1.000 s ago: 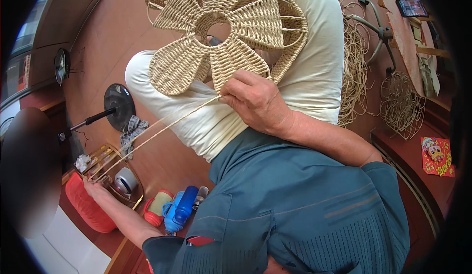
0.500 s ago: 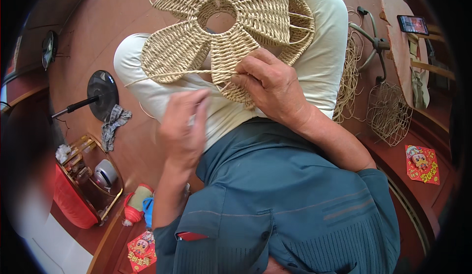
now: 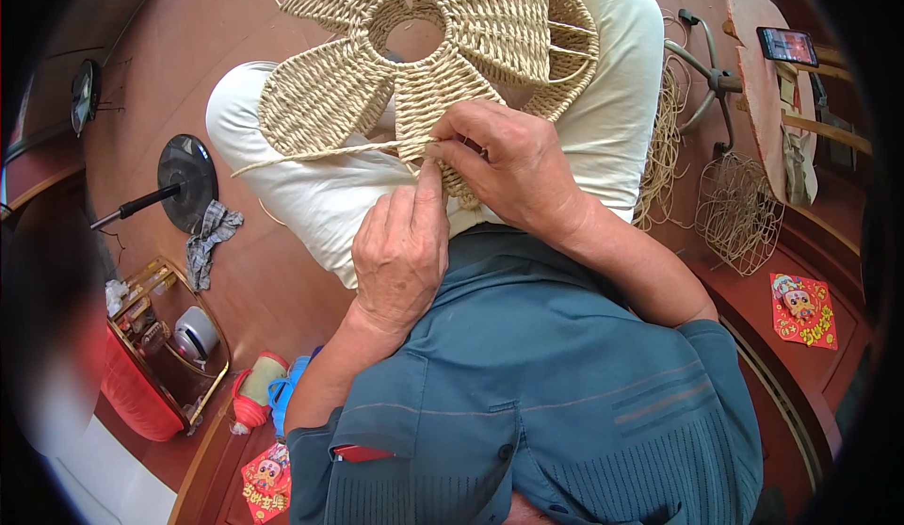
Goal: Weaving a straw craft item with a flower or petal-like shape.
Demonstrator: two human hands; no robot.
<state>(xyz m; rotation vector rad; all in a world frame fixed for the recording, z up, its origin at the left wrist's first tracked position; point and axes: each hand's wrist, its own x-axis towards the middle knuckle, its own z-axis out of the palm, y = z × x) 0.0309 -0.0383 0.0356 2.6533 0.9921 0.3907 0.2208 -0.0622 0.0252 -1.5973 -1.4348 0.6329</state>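
A flower-shaped woven straw piece (image 3: 443, 92) with a round opening in its middle lies across my knees. My right hand (image 3: 513, 162) pinches the near petal's lower edge between thumb and fingers. Below that petal is my left hand (image 3: 403, 247), its index fingertip against the edge by my right thumb. The other left fingers are curled, and the left thumb is hidden. A loose straw cord (image 3: 315, 155) runs leftward from the near petal, past the lower edge of the left petal. Cord loops (image 3: 574, 51) span a gap at the piece's right side.
Bundled straw cord (image 3: 667, 148) and a wire-like basket frame (image 3: 741, 214) are on the right. Beyond them, a phone (image 3: 789, 47) rests on a wooden stool (image 3: 753, 82). Leftward are a black round base (image 3: 185, 177), a grey cloth (image 3: 212, 238) and a red bottle (image 3: 259, 388).
My left hand has moved up and right to the near petal's lower edge, beside my right fingers. My right hand keeps its pinch, shifted slightly left. The woven piece has also shifted slightly left.
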